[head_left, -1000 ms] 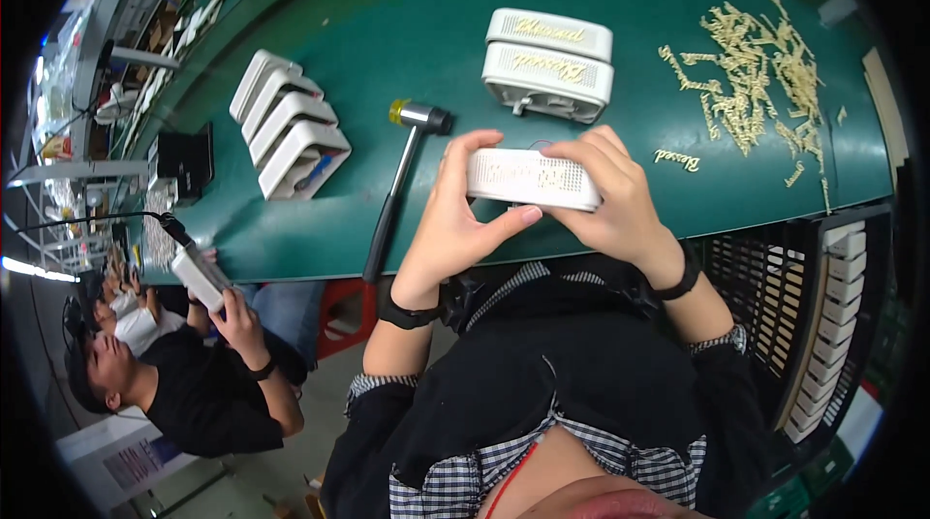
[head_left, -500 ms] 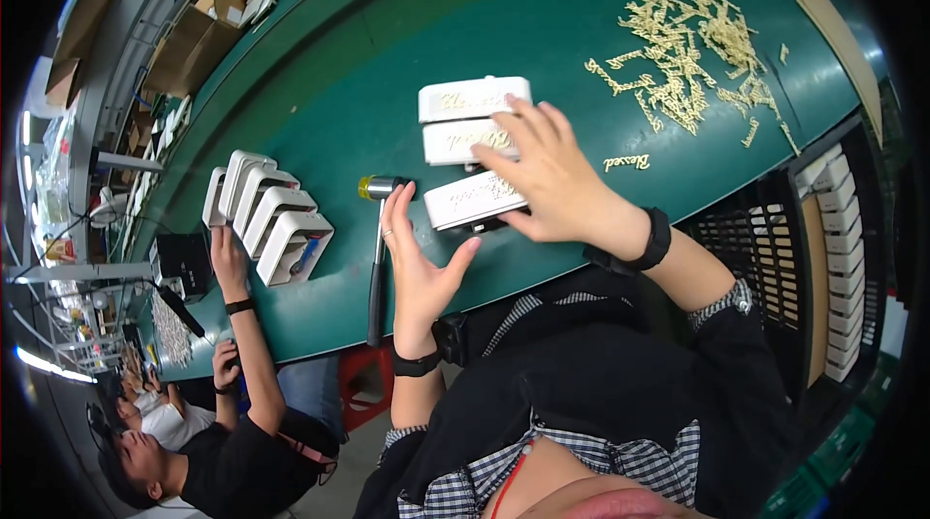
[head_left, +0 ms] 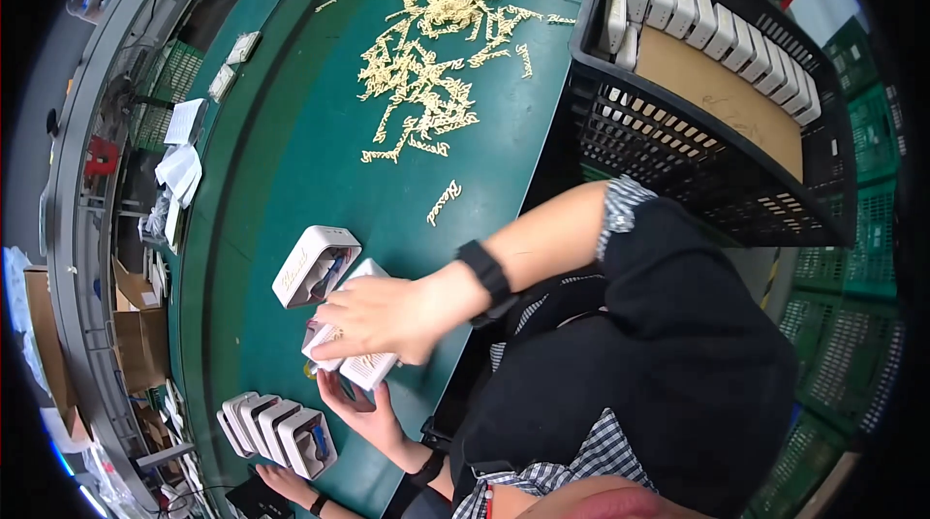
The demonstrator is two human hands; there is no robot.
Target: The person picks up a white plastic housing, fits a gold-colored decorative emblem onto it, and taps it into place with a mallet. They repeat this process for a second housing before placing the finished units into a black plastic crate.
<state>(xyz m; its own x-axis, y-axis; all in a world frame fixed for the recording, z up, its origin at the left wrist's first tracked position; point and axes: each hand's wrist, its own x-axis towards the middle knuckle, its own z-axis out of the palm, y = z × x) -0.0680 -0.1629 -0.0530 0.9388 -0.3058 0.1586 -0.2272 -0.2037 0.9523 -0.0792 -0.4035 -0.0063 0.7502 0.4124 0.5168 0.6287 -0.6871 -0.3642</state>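
Observation:
Three white plastic casings with gold script lettering are on the green table before me. One casing [head_left: 294,277] stands apart at the far side, with blue and red parts inside its hollow. My right hand [head_left: 373,315] curls from above over the other two, a nearer casing [head_left: 369,370] and a partly covered casing [head_left: 315,335]. My left hand [head_left: 366,414] is at their lower ends, thumb and fingers apart, the thumb close to the nearer casing; whether it touches is hard to tell. A hammer's yellow face [head_left: 310,370] peeks out beside the left fingertips; the rest is hidden.
Gold script word pieces [head_left: 426,63] lie heaped farther along the table, one loose piece [head_left: 445,203] nearer. Several white casings [head_left: 305,441] stand at lower left by a co-worker's hand [head_left: 286,485]. A black crate [head_left: 702,93] holding white casings and cardboard stands right.
My view has swung rightward, bringing the crate fully in. My right hand has closed over two casings, and the far one now stands farther apart. My left hand has come to their lower ends.

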